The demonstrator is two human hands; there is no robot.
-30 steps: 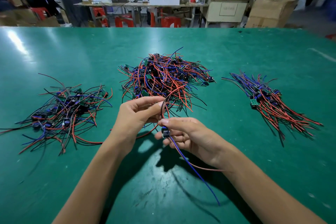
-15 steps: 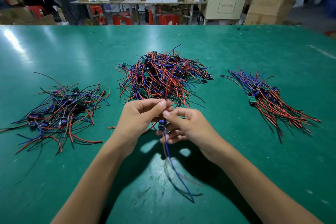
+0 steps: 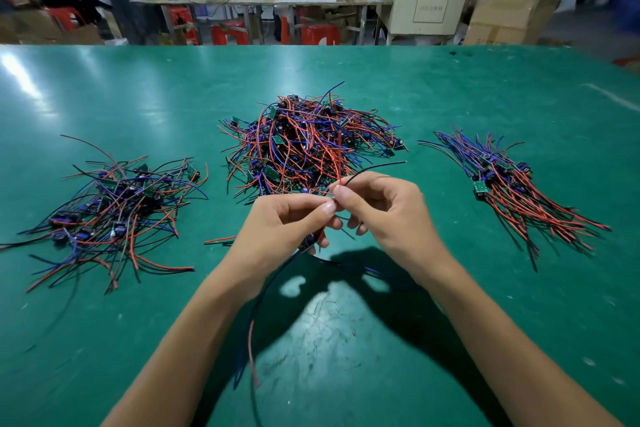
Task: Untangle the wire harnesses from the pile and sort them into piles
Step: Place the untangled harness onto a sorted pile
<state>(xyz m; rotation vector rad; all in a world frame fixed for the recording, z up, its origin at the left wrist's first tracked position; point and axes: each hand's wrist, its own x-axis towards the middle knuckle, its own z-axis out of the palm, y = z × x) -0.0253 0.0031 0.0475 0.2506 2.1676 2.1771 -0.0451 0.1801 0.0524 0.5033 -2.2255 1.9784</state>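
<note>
Harness [image 3: 277, 288]: held above the green table [image 3: 450, 87] in front of the middle pile [image 3: 308, 146]; long axis runs near to far, tails hanging toward the viewer, red and black ends pointing up and away
Left hand [image 3: 280, 229]: fingers curled round its body
Right hand [image 3: 381, 208]: thumb and forefinger pinch the upper wires
Sorted piles: left pile [image 3: 110, 204] loose, right pile [image 3: 519, 191] combed diagonally

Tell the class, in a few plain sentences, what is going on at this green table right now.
A person is sorting wire harnesses by hand. Both hands hold one harness above the table: the left hand grips it near its small connector, with its wires trailing down toward the person, and the right hand pinches its red and black wire ends. A big tangled pile lies just beyond the hands. A loose pile sits to the left, and a neater, aligned bundle sits to the right.
</note>
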